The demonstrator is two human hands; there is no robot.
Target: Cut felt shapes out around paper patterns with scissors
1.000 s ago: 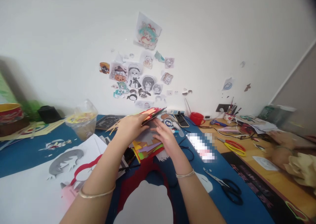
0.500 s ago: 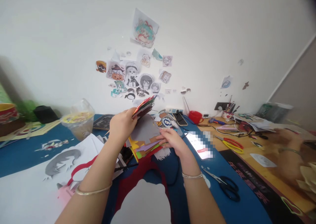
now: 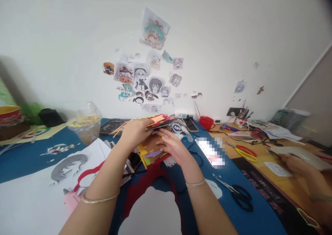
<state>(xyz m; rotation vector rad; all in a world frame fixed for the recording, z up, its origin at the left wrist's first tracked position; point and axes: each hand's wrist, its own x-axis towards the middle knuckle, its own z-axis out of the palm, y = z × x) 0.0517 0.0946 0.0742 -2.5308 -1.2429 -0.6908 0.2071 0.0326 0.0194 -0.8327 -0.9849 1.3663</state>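
Observation:
My left hand [image 3: 136, 134] is closed around a stack of coloured paper sheets [image 3: 158, 120], raised above the desk and tilted. My right hand [image 3: 171, 143] is just right of it, fingers stretched out and apart, the upper fingertips at the stack's lower edge; whether they touch it I cannot tell. Beneath both hands lies a pile of paper scraps [image 3: 153, 153] in yellow, brown, purple and green. Closer to me, a white cut-out shape [image 3: 150, 212] rests on dark red paper [image 3: 133, 190]. A large white sheet with grey hair-shaped pieces [image 3: 31, 200] is on the left.
Black-handled scissors [image 3: 240, 195] and a lit phone [image 3: 211, 153] lie to the right. A red mug [image 3: 206, 122] and another phone [image 3: 190, 125] are at the back, a plastic cup [image 3: 86, 128] at back left. Another person's hand [image 3: 297, 164] works at far right.
My left hand has lowered the paper stack to a flatter tilt. My right hand has moved up and left from the scrap pile to the stack. The other person's hand has shifted left.

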